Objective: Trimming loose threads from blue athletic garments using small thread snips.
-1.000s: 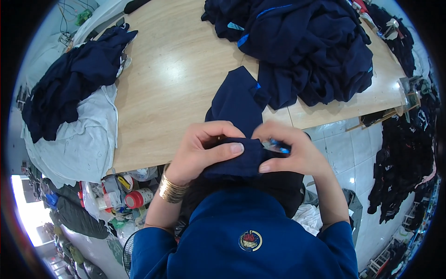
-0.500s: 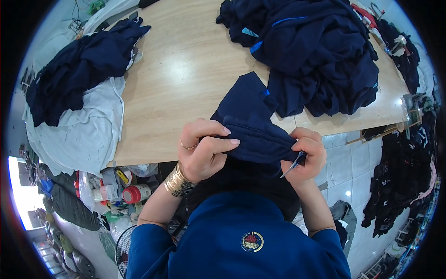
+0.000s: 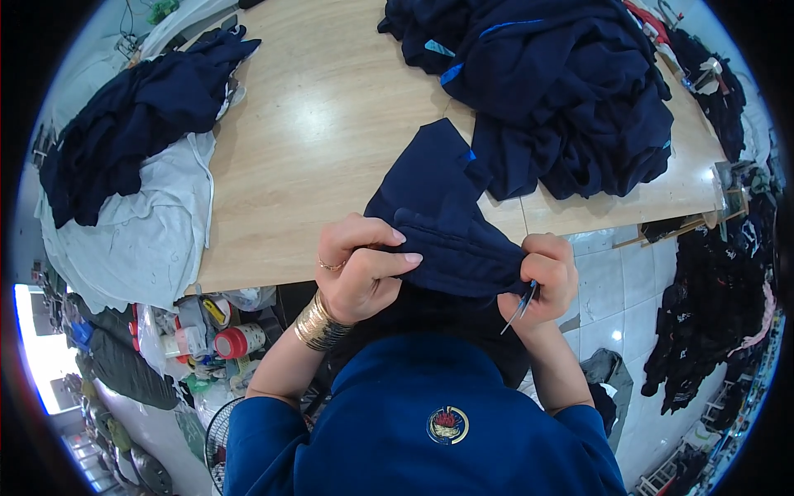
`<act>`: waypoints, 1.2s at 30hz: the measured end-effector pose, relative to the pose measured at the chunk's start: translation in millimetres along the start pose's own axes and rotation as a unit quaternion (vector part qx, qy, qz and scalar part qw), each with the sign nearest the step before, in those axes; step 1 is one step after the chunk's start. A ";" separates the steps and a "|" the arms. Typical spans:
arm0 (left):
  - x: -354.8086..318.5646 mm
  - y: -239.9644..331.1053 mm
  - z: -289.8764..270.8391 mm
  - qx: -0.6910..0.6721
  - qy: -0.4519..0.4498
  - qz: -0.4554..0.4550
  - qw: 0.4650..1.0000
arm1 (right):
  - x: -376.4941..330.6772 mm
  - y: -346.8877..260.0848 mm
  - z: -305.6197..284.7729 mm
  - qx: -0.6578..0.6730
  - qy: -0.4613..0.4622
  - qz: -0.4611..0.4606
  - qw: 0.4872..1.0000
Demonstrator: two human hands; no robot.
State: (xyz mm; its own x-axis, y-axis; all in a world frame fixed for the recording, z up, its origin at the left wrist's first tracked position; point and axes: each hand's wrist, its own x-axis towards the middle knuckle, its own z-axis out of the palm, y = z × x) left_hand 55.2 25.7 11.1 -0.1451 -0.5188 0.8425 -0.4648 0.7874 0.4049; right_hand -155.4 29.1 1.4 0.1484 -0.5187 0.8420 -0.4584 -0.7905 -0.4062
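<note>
A dark navy garment piece (image 3: pixel 434 194) is stretched between my two hands at the table's near edge, its far end lying on the tabletop. A thick stitched seam runs across it, and a small bright blue tab shows on its right side. My left hand (image 3: pixel 357 271) pinches the cloth between thumb and fingers at the left end of the seam. Closed round the right end of the cloth is my right hand (image 3: pixel 549 279). A slim pointed metal tool (image 3: pixel 518 312), possibly thread snips, also sits in that hand, its blades pointing down toward me; its handle is mostly hidden.
A big heap of navy garments (image 3: pixel 571 99) covers the far right of the wooden table (image 3: pixel 281 165). At the left, more navy cloth (image 3: pixel 136 124) lies over white fabric (image 3: pixel 169 223). Below the table's left edge stands a red-lidded container (image 3: pixel 236 341) among clutter.
The cloth has shifted slightly left and sags a little lower between my hands. The metal tool in my right hand has tilted more steeply downward. Both grips look the same.
</note>
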 end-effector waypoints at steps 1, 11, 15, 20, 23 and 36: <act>-0.3 0.1 -0.2 0.000 -0.002 0.001 1.000 | 0.0 -0.2 0.2 0.001 -0.001 0.000 1.000; -4.7 -3.4 -1.3 -0.022 0.004 0.014 1.000 | -3.5 -1.0 1.1 -0.005 -0.014 -0.002 1.000; -2.2 0.0 -0.5 -0.022 0.004 0.011 1.000 | -1.8 -3.8 2.4 0.003 -0.009 -0.003 1.000; 8.0 33.5 -0.9 -0.012 -0.038 -0.119 0.992 | 2.3 -1.2 1.6 -0.029 0.017 0.094 0.995; -5.0 47.0 -5.6 -0.413 -0.358 -0.315 0.776 | 1.6 0.6 3.0 -0.048 0.044 0.087 0.994; 0.7 33.9 16.8 -0.527 -0.083 -0.573 0.623 | -18.9 5.6 -12.9 -0.038 -0.005 0.027 0.999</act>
State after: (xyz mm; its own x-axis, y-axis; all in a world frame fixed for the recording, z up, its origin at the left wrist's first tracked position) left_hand 24.7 46.4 19.4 -0.3736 -0.8996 -0.2262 0.4721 -0.3944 0.7884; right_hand -172.1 38.7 -12.2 0.1311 -0.5635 0.8157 -0.5307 -0.7348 -0.4224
